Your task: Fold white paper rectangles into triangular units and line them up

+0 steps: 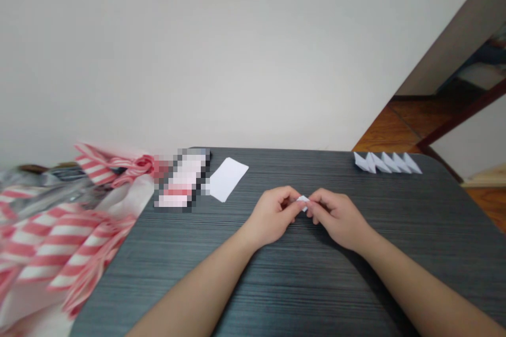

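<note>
Soft light; dark shadow below right grip; flat object pixelated.

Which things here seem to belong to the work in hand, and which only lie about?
Likely in the work:
small white paper piece, pinched by left fingers and right fingers
white paper
folded white pieces in a row

Apparently just lying about:
pixelated object
striped material

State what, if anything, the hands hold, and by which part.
A small white paper, pinched at its left end by the left hand and at its right end by the right hand.
</note>
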{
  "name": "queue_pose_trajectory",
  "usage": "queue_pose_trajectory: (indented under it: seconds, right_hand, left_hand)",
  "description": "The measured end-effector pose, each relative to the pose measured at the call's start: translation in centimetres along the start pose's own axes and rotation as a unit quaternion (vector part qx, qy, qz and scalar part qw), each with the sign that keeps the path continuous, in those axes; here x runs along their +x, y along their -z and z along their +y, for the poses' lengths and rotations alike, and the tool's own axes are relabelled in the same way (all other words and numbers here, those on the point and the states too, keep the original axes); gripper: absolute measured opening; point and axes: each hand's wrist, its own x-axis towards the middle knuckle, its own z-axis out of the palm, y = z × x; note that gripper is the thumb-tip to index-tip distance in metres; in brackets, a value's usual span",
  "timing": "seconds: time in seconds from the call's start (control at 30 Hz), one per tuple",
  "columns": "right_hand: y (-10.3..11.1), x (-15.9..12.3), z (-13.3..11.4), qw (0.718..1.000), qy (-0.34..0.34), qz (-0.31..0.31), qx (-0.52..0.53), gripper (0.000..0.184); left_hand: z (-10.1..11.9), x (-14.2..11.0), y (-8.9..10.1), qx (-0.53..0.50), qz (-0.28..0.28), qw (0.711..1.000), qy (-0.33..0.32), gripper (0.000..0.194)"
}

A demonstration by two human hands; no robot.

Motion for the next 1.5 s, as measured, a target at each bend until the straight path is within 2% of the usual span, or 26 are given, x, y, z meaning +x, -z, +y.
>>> queue_pose_trajectory:
  seconds: [0.37,0.5,0.73,1.0,1.33,1.5]
  right_hand:
    - [-0.03,0.07,-0.11,0.999,-0.018,-0.041,0.007,0.024]
    - [-0.24,0.02,0.16,0.999,-0.01,-0.033,-0.003,0.019]
    - [-0.09,0.06,0.0,0.999,0.003,-0.037,-0.009,0.022]
    - [-0.15,0.31,-0.46,0.999,0.002,-0.038,-0.028,0.024]
    - [0.39,0.22,-0.46,0.998,-0.007,-0.066,-0.006,0.028]
    - [0.15,0.26,-0.59,0.997,0.007,-0.074,-0.012,0.028]
  left_hand:
    - [0.35,0.05,0.05,0.018,-0.002,1.0,0.002,0.02]
    - [0.13,0.1,-0.01,-0.001,0.006,1.0,-0.001,0.019]
    - [0.34,0.01,-0.05,0.029,0.005,0.999,-0.01,0.018]
    - [0.31,-0.06,0.07,0.067,0.015,0.996,-0.061,0.021]
    - [0.0,0.07,-0.14,0.004,0.011,1.0,-0.024,0.018]
    - [0.31,-0.09,0.04,0.026,0.022,0.999,-0.033,0.02]
